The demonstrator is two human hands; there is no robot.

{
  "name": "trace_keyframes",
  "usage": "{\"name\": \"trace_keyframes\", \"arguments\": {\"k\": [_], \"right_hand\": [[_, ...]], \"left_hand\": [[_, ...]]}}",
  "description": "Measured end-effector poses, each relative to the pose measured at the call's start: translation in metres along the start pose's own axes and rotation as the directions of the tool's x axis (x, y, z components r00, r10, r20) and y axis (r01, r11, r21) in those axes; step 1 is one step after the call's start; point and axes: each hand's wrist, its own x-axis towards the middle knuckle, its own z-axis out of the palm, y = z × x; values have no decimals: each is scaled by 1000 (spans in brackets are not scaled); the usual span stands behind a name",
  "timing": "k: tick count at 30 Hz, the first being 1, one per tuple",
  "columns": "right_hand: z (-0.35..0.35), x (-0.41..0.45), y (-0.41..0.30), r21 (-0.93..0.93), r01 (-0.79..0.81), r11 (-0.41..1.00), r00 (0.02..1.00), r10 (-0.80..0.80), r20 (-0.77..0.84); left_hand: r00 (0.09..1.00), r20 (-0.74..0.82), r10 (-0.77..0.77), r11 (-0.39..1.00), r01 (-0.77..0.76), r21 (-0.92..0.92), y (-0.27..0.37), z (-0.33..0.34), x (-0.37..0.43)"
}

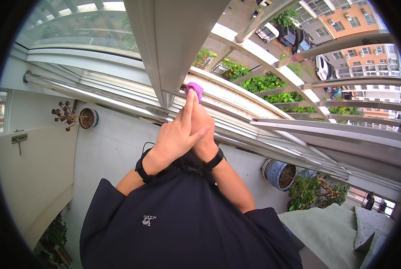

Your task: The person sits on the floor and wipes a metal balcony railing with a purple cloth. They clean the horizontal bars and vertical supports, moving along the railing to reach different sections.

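A crumpled purple cloth [194,90] is at the window frame's lower corner, beside the wide upright frame post [177,40]. My left hand [177,136] and my right hand [202,126] are pressed together, with their extended index fingers meeting on the cloth. The left thumb lies across the right hand, and most of the right hand's fingers are hidden. Beneath the cloth runs the window track [217,104]. Just outside it, a white sill [234,95] carries dark specks of dirt.
A metal rail [96,94] crosses below the window. An open sash [328,134] juts outward at right, inside a metal window guard [271,57]. Potted plants stand near the wall, one in a blue pot [274,173], another in a small pot [89,118]. Green fabric [324,232] hangs lower right.
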Motion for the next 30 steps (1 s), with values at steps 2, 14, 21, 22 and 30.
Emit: {"name": "trace_keyframes", "arguments": {"k": [2,14,21,22,30], "right_hand": [[2,-4,10,-7,-29,1000,999,29,-23],[-8,4,7,114,-28,993,999,24,31],[-13,5,7,194,-47,980,998,37,52],[-13,6,5,199,-45,979,998,34,55],[-18,-1,10,241,-72,968,995,53,85]], "left_hand": [[999,26,19,1000,-19,-9,6,2,2],[1000,21,18,1000,-18,-10,9,3,6],[996,79,-47,998,50,-31,13,1,9],[999,36,-22,999,23,-40,9,2,9],[1000,6,-3,999,3,-35,14,6,4]]}}
